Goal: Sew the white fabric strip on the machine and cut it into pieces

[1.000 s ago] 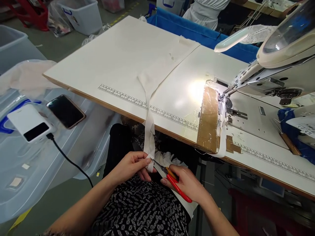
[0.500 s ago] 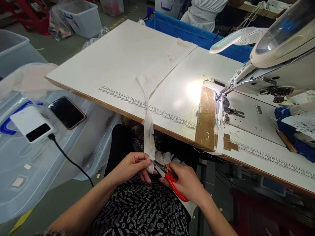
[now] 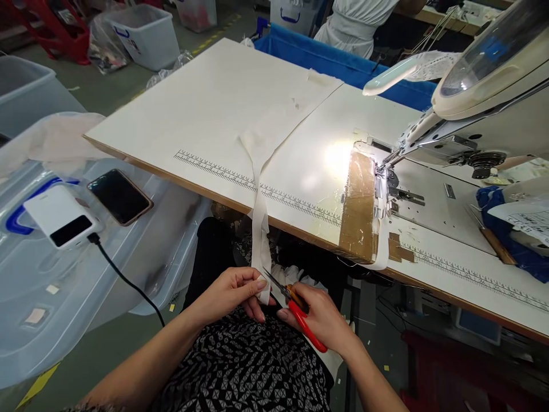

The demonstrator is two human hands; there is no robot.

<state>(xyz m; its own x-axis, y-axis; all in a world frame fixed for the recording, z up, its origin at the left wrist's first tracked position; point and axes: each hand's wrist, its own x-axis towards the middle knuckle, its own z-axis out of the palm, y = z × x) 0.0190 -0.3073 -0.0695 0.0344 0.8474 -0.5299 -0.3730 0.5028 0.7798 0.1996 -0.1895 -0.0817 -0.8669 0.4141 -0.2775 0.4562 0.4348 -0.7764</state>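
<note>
A cream fabric strip (image 3: 259, 226) hangs over the table's front edge down to my lap. My left hand (image 3: 240, 290) pinches its lower end between thumb and fingers. My right hand (image 3: 319, 312) is wrapped round scissors (image 3: 305, 326) with red and orange handles. Their blades point up and left, with the tips at the strip just beside my left thumb. Whether the blades touch the cloth I cannot tell. The wider part of the cream fabric (image 3: 278, 131) lies on the white table (image 3: 189, 109).
On the right stands a sewing machine (image 3: 472, 126) with its lamp lit. A phone (image 3: 120, 196) and a white power bank (image 3: 64, 220) with a black cable rest on a plastic lid at left. Beyond the table are a blue cloth bin (image 3: 309, 48) and a person in white.
The scissor blades have shifted slightly and look closer together, their tips now pointing more upward beside the strip. My left hand keeps its pinch in nearly the same place.
</note>
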